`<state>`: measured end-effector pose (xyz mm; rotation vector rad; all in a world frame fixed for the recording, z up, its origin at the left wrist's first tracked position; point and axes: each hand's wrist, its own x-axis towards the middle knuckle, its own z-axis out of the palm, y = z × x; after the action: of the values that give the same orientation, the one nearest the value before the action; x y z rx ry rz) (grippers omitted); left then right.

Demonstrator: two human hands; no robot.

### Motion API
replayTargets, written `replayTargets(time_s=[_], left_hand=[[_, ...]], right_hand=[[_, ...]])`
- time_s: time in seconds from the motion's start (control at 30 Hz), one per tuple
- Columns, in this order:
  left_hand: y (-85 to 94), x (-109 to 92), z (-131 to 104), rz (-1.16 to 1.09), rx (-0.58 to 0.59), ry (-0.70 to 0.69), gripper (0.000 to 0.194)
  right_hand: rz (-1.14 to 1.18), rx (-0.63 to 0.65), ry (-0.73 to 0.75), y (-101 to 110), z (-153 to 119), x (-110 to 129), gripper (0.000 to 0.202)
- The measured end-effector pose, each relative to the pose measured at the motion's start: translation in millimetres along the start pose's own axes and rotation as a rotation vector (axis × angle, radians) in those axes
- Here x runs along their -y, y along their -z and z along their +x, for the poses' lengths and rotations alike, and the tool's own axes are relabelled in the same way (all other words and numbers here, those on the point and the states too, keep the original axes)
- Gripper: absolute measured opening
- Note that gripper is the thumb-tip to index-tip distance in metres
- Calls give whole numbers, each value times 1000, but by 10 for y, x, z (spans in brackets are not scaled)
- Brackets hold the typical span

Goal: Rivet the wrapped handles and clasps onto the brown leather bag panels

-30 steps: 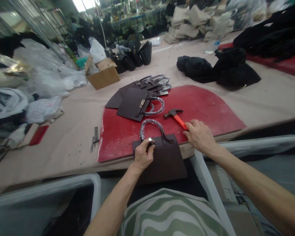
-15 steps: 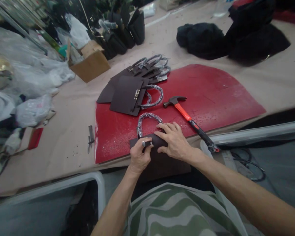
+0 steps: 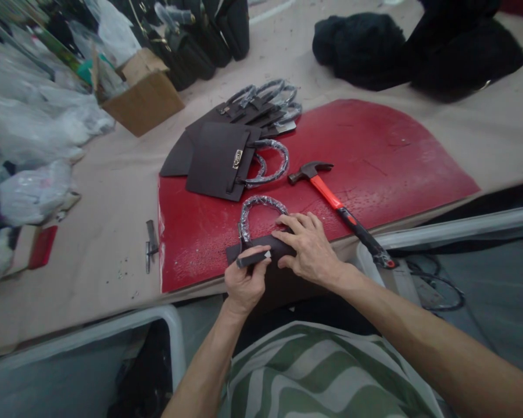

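Observation:
At the front edge of the red board lies a dark brown handbag (image 3: 273, 245), its arched handle (image 3: 264, 200) wrapped in clear plastic. My left hand (image 3: 245, 287) is closed in a pinch around a short dark bar-shaped tool (image 3: 251, 258) with a bright tip, held over the bag's upper part. My right hand (image 3: 309, 248) rests on the bag with its fingers spread, covering the handle's right end. A claw hammer (image 3: 335, 200) with a red and black grip lies to the right of this hand.
Behind, a similar handbag (image 3: 218, 159) lies on a stack of others. The red board (image 3: 375, 151) spans the table front. Small metal tools (image 3: 150, 244) lie left of it. A cardboard box (image 3: 143, 98), plastic bags (image 3: 39, 186) and black cloth (image 3: 366, 49) surround the work area.
The tool in my left hand has tilted, showing more of its length. My right hand stays on the bag. The camera view has shifted slightly.

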<state>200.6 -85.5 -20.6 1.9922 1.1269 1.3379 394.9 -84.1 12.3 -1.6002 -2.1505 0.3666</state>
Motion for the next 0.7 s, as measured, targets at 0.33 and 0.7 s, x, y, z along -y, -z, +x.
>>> replayTargets(time_s=[0.33, 0.7], left_hand=[[-62, -24, 87, 96, 5, -116, 15], [-85, 5, 62, 122, 23, -48, 13]], right_hand=[[13, 16, 1, 17, -8, -5, 57], [4, 4, 19, 8, -16, -18, 56]])
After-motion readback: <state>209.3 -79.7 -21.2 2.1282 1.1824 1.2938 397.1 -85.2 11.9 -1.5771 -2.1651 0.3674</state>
